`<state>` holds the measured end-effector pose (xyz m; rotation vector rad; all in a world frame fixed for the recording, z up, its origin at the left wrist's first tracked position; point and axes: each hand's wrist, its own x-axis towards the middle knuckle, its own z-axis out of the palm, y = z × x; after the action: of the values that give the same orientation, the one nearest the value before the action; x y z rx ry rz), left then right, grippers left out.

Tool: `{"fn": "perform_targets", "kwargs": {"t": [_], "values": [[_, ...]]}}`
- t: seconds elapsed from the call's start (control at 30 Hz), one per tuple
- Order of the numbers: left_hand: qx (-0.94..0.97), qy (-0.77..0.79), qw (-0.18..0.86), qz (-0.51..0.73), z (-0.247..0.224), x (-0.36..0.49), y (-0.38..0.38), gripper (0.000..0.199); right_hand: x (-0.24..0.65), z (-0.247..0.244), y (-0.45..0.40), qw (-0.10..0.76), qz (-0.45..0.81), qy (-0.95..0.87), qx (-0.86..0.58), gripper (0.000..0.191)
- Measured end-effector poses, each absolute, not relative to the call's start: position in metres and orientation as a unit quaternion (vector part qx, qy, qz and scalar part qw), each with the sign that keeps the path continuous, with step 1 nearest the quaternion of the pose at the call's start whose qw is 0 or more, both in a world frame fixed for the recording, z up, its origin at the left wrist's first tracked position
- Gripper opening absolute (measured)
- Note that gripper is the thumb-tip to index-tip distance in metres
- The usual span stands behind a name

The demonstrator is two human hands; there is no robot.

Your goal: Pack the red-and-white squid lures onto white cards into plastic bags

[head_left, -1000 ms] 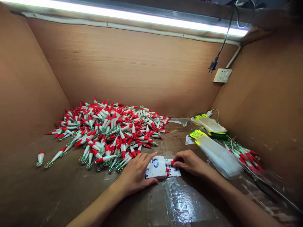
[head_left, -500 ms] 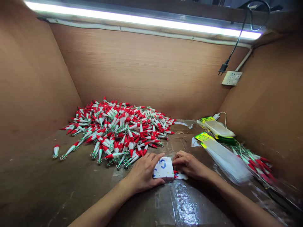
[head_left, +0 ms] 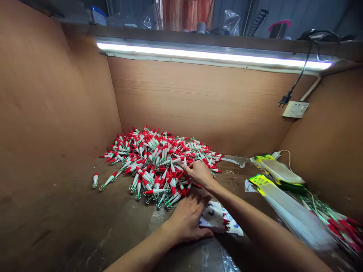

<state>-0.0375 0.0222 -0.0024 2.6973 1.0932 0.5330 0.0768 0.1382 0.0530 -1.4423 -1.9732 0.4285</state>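
Note:
A big heap of red and white lures (head_left: 159,158) with green-tinted hooks lies on the brown work surface (head_left: 85,223). My left hand (head_left: 191,217) holds a small white patterned box (head_left: 213,217) between thumb and fingers, near the heap's front edge. Red lure tips stick out of the box's right side, over a white patterned flap (head_left: 234,223). My right hand (head_left: 200,173) reaches across to the heap's right part, its fingertips pinched together at a lure there. Whether that lure is gripped firmly is hard to see.
Clear plastic sleeves with yellow-green headers (head_left: 289,204) lie at the right, beside more sleeves (head_left: 279,168) and bagged lures (head_left: 340,226). A black plug (head_left: 285,99) hangs near the wall socket (head_left: 295,109). Wooden panels (head_left: 184,98) enclose the surface.
My right hand has moved from the box's open side up and left to the heap. My left hand still holds the box. The camera view has shifted, showing more of the shelf above.

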Motion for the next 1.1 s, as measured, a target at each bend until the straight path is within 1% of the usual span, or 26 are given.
{"fn": "perform_targets", "kwargs": {"t": [0.13, 0.33, 0.4, 0.47, 0.53, 0.63, 0.73, 0.8, 0.87, 0.93, 1.03, 1.1], "values": [[0.907, 0.372, 0.098, 0.171, -0.003, -0.038, 0.022, 0.113, 0.066, 0.047, 0.142, 0.363, 0.169, -0.715, -0.573, 0.048], [0.903, 0.382, 0.101, 0.17, 0.001, -0.038, 0.019, 0.104, 0.083, 0.061, 0.14, 0.421, 0.243, -0.714, -0.504, 0.06], [0.902, 0.384, 0.101, 0.171, 0.003, -0.038, 0.019, 0.103, 0.104, 0.065, 0.129, 0.432, 0.258, -0.715, -0.485, 0.059], [0.902, 0.385, 0.103, 0.168, 0.004, -0.038, 0.019, 0.099, 0.132, 0.065, 0.111, 0.447, 0.224, -0.72, -0.481, 0.051], [0.902, 0.385, 0.103, 0.164, 0.003, -0.037, 0.02, 0.098, 0.163, 0.06, 0.091, 0.452, 0.132, -0.731, -0.493, 0.041], [0.902, 0.384, 0.108, 0.163, 0.002, -0.037, 0.022, 0.1, 0.204, 0.047, 0.064, 0.415, 0.007, -0.751, -0.513, 0.029], [0.903, 0.378, 0.116, 0.169, 0.001, -0.038, 0.024, 0.101, 0.233, 0.032, 0.043, 0.379, -0.061, -0.771, -0.508, 0.02], [0.906, 0.368, 0.12, 0.172, 0.001, -0.038, 0.025, 0.101, 0.248, 0.023, 0.034, 0.37, -0.079, -0.779, -0.5, 0.019], [0.908, 0.363, 0.125, 0.17, 0.001, -0.039, 0.027, 0.101, 0.263, 0.017, 0.028, 0.367, -0.061, -0.78, -0.503, 0.019], [0.906, 0.366, 0.132, 0.168, 0.002, -0.038, 0.028, 0.099, 0.277, 0.013, 0.025, 0.347, -0.002, -0.78, -0.521, 0.016], [0.902, 0.375, 0.141, 0.162, 0.004, -0.037, 0.029, 0.098, 0.296, 0.009, 0.026, 0.267, 0.104, -0.794, -0.536, 0.013], [0.901, 0.378, 0.143, 0.159, 0.004, -0.036, 0.03, 0.098, 0.303, 0.007, 0.027, 0.221, 0.141, -0.81, -0.524, 0.016]]}}
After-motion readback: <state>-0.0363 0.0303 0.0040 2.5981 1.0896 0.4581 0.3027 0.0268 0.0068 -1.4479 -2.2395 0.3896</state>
